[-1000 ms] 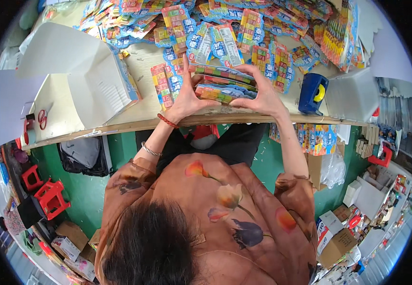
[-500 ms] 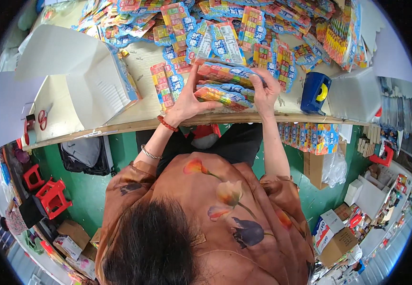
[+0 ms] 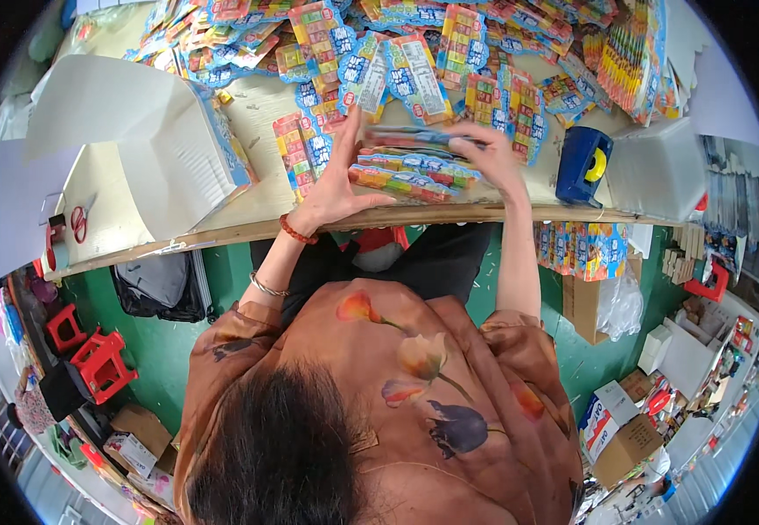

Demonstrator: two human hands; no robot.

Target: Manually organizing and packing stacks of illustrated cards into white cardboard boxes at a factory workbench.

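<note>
Standing on edge at the table's front is a small bundle of flat colourful packs (image 3: 410,179), red and yellow with wavy blue borders. My left hand (image 3: 331,188) cups the bundle's left end, thumb along the near side and fingers up the far side. At the far right of the bundle, my right hand (image 3: 491,157) grips the top packs, which are smeared by motion; its fingertips are partly hidden. Just beyond lie two packs with pale printed backs up (image 3: 419,79). More packs (image 3: 292,153) lie beside my left hand.
A big heap of the same packs (image 3: 248,44) spreads across the table's far side. At left stands a white open box (image 3: 165,166), with red scissors (image 3: 79,220) farther left. A blue tape dispenser (image 3: 579,166) and a translucent bin (image 3: 655,171) stand at right.
My right hand has shifted slightly right and the top packs have tipped flatter, blurred now. The bundle's near packs sit a little farther left, with my left hand still around their end.
</note>
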